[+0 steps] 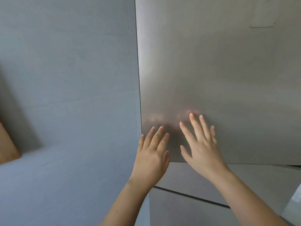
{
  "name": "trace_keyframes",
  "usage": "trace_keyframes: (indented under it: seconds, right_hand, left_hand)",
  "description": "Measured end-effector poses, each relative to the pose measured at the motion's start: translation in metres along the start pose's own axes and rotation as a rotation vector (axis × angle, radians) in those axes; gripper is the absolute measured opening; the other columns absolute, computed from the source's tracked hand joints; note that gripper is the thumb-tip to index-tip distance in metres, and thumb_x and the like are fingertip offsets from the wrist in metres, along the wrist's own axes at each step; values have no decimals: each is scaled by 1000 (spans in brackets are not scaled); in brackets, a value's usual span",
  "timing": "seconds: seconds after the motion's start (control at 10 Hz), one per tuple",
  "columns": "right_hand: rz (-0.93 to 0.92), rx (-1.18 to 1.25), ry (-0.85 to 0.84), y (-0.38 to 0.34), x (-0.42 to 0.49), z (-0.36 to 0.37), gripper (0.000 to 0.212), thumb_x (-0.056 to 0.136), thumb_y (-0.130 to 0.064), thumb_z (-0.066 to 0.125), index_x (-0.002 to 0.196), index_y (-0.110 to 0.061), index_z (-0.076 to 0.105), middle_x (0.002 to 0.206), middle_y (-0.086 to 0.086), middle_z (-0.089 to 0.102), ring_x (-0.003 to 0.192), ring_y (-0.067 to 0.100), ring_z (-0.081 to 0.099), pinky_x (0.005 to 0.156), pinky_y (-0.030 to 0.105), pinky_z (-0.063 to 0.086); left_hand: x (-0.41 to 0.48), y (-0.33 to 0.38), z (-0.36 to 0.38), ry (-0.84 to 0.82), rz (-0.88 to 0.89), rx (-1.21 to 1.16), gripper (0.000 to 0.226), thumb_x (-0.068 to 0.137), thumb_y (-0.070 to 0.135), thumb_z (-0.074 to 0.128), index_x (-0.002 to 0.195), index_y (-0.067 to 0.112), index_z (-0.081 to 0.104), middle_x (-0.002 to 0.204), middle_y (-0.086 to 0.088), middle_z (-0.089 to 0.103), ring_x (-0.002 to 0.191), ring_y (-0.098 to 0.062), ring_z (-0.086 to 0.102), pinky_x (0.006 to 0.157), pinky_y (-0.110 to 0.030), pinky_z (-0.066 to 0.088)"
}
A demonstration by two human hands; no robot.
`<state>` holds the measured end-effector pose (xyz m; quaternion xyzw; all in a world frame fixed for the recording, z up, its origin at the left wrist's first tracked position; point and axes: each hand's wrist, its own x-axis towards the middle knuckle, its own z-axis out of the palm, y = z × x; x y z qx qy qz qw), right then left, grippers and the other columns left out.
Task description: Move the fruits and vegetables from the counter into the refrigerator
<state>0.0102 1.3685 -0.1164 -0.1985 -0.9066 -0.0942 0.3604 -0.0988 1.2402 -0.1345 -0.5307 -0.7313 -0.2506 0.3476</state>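
Both empty, fingers spread wide, our left hand [152, 152] and right hand [201, 144] are at the fridge door [211, 62] toward six o'clock; we'd press evenly near its nine o'clock edge, produce unseen.

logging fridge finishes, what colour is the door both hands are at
Brushed silver-grey metal on the refrigerator door, faintly reflecting the fingers; the head view shows it.

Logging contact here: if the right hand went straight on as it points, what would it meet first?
The refrigerator door, just ahead of the right hand; whether fingertips touch it is unclear.
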Motion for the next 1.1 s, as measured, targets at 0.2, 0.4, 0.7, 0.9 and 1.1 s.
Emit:
trace_keyframes:
  seconds: [0.2, 0.4, 0.7, 0.9, 1.1]
  right_hand:
    - [95, -60, -46, 9, 41, 36, 72, 68, -26, 75, 131, -13, 44, 145, 20, 34, 133, 38, 20, 95, 66, 28]
    - [191, -110, -49, 12, 68, 57, 69, 66, -29, 76, 128, -11, 51, 141, 20, 40, 130, 43, 34, 92, 66, 34]
    - [228, -142, 13, 9, 69, 65, 61, 73, -39, 51, 128, -11, 52, 143, 18, 38, 132, 38, 31, 94, 63, 34]
    - [225, -132, 17, 8, 68, 61, 60, 71, -33, 60, 126, -10, 52, 143, 18, 39, 131, 40, 33, 94, 65, 32]
    - [198, -108, 59, -2, 72, 46, 55, 67, -28, 74, 116, -6, 60, 125, 19, 57, 116, 43, 51, 87, 69, 35]
  left_hand:
    - [38, -35, 48, -57, 18, -35, 47, 80, 23, 51, 124, 9, 52, 134, -14, 51, 124, -35, 46, 95, -55, 39]
    - [69, -55, 81, -95, 37, -107, 56, 73, 15, 71, 125, 6, 52, 136, -16, 49, 124, -38, 45, 92, -58, 39]
    - [81, -65, 98, -100, 41, -161, 48, 74, 18, 60, 120, 5, 57, 138, -14, 47, 126, -37, 43, 89, -56, 46]
    - [83, -63, 91, -109, 50, -148, 46, 81, 26, 45, 120, 6, 56, 135, -15, 50, 124, -36, 46, 89, -55, 46]
    - [75, -63, 59, -4, -51, -44, 40, 82, 27, 42, 109, 6, 62, 120, -15, 62, 112, -35, 57, 87, -51, 47]
